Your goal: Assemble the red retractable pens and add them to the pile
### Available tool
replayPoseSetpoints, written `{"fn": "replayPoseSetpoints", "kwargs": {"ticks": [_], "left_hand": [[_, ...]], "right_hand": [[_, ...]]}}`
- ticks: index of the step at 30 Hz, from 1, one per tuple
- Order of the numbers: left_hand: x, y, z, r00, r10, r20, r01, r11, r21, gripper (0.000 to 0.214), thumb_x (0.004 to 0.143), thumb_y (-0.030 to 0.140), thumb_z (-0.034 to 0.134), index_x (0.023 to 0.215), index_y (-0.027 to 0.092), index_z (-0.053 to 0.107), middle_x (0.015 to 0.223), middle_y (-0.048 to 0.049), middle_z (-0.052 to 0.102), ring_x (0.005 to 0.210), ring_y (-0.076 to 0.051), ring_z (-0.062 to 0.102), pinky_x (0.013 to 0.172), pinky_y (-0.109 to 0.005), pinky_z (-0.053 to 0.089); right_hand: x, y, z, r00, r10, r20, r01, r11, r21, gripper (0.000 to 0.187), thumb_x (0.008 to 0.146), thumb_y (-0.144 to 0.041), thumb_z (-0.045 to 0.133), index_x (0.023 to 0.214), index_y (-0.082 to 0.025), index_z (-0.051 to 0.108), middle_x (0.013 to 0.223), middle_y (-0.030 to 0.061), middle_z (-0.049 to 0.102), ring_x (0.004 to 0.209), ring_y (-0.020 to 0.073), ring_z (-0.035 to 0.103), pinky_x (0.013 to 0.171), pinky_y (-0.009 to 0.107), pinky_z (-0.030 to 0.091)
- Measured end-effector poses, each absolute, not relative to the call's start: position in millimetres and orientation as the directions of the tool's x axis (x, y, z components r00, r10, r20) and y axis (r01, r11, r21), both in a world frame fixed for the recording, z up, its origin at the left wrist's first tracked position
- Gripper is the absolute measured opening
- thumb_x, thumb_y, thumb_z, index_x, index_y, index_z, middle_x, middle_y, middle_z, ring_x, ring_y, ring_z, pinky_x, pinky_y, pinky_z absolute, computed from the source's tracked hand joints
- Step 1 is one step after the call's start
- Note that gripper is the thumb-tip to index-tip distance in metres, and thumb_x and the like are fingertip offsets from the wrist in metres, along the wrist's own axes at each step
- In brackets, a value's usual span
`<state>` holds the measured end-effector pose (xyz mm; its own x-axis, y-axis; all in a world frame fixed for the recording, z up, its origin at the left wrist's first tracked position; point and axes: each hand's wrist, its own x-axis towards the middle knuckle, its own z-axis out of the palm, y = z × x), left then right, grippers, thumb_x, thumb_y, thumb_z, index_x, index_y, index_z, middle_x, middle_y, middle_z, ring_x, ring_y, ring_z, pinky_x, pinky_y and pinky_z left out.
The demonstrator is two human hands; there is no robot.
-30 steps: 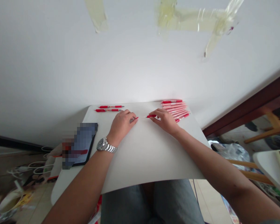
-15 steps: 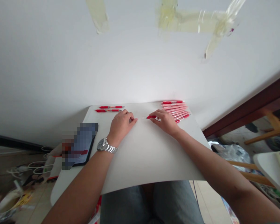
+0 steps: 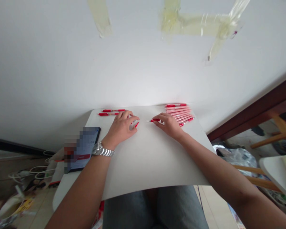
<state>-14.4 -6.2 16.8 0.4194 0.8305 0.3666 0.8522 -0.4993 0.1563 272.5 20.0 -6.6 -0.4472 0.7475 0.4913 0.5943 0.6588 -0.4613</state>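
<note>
Two denim-covered legs (image 3: 183, 206) are extending under one smooth white tabletop (image 3: 154, 162). One flat touchscreen device (image 3: 87, 144), partly pixelated, is lying at the left; one metal-link wristwatch (image 3: 103, 150) is encircling the left wrist. The left hand (image 3: 121, 127) is holding its thumb and forefinger apart, with one small red piece (image 3: 137, 125) between them; whether other fingers are gripping it cannot be told. The right hand (image 3: 167, 123) is pinching one slim red pen part (image 3: 154, 120), pale tip pointing left, above the tabletop's middle. Two red pens (image 3: 109, 114) are lying parallel beyond the left hand. One fanned pen stack (image 3: 178, 112), translucent and too overlapped to count, is resting beyond the right hand. Yellowed adhesive tape (image 3: 193, 24) is clinging to the white wall (image 3: 135, 63).
</note>
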Motion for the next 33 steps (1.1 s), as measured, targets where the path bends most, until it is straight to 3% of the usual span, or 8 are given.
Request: {"fn": "replayPoseSetpoints", "kwargs": {"ticks": [14,33], "left_hand": [[-11.9,-2.3,10.1,0.416,0.821,0.391,0.824,-0.522,0.219,0.024,0.092,0.024,0.071,0.114,0.027,0.078,0.124,-0.0087,0.062,0.117,-0.032,0.058,0.112,-0.053,0.047],[-4.9,-4.0,11.3,0.393,0.826,0.405,0.825,-0.511,0.241,0.024,0.096,0.029,0.069,0.119,0.026,0.076,0.123,-0.0085,0.063,0.114,-0.030,0.059,0.109,-0.050,0.048]], "right_hand": [[271.7,18.7,-4.3,-0.447,0.750,0.487,0.605,0.655,-0.453,0.011,0.100,-0.020,0.074,0.110,-0.022,0.078,0.102,0.0060,0.079,0.084,0.0191,0.069,0.077,0.031,0.049],[273.2,20.2,-2.8,-0.484,0.745,0.459,0.636,0.660,-0.399,0.012,0.102,-0.021,0.071,0.111,-0.022,0.079,0.107,0.0079,0.080,0.092,0.0226,0.071,0.083,0.035,0.051]]}}
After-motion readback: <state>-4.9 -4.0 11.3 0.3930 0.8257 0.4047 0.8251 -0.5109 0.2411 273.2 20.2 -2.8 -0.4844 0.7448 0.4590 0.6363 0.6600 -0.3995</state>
